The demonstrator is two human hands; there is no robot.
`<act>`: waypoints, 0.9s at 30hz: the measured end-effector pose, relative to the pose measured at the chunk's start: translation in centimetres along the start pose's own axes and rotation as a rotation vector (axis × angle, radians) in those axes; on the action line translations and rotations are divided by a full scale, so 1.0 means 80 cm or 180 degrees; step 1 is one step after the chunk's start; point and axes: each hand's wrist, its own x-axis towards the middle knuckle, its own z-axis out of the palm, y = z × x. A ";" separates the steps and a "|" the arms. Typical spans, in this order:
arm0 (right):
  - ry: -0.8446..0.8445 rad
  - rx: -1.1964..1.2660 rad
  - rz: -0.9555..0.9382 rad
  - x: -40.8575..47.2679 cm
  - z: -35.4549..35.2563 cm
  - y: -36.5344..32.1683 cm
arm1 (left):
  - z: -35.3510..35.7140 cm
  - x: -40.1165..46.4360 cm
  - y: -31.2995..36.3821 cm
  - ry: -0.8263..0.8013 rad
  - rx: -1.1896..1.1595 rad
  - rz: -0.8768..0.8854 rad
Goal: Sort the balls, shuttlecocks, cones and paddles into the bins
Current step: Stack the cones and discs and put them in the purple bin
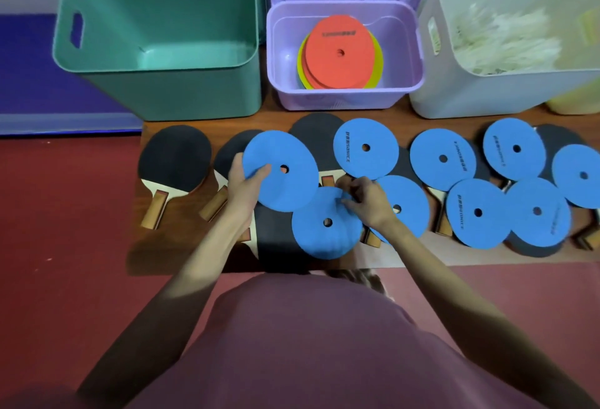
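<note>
Head view, left hand (245,186) fingers gripping blue disc (285,178), right hand (368,202) pinching another

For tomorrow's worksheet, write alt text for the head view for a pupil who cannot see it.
Left hand holds a blue disc while the right hand pinches another disc. More discs and paddles cover the table before a green bin, purple bin and white bin.

Dark printed lettering runs beside the centre hole on several blue discs (366,152) and on the orange disc (341,51) in the purple bin (344,90), too blurred to read.
</note>
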 end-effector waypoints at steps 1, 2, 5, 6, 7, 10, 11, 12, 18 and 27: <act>-0.0045 -0.0266 -0.0016 0.001 0.007 0.004 | -0.003 0.000 -0.001 0.0014 0.0032 0.0020; -0.0067 -0.0544 -0.0038 0.001 0.014 0.007 | -0.005 0.001 -0.001 0.0037 0.0047 0.0030; -0.0037 -0.1049 -0.0043 -0.002 0.023 0.002 | -0.011 0.002 -0.004 0.0110 0.0088 0.0079; 0.0028 -0.1009 -0.0099 0.000 0.024 0.002 | -0.012 0.002 -0.004 0.0133 0.0122 0.0111; 0.0078 -0.0956 -0.0171 -0.001 0.022 -0.001 | -0.013 0.002 -0.004 0.0151 0.0142 0.0157; 0.0010 -0.0658 -0.0522 0.001 0.010 -0.001 | -0.015 0.002 -0.002 0.0208 0.0228 0.0355; -0.0097 -0.0395 -0.0618 -0.001 0.002 -0.005 | -0.016 0.002 0.000 0.0220 0.0258 0.0412; -0.0139 -0.0143 -0.0728 -0.003 -0.006 -0.009 | -0.017 0.003 0.002 0.0231 0.0272 0.0454; 0.0857 0.0853 -0.1131 -0.009 -0.070 -0.036 | -0.017 0.014 0.009 0.0309 0.0355 0.0611; 0.0471 0.3179 -0.0638 -0.019 -0.094 -0.089 | 0.027 0.027 0.024 -0.0177 -0.0337 -0.0153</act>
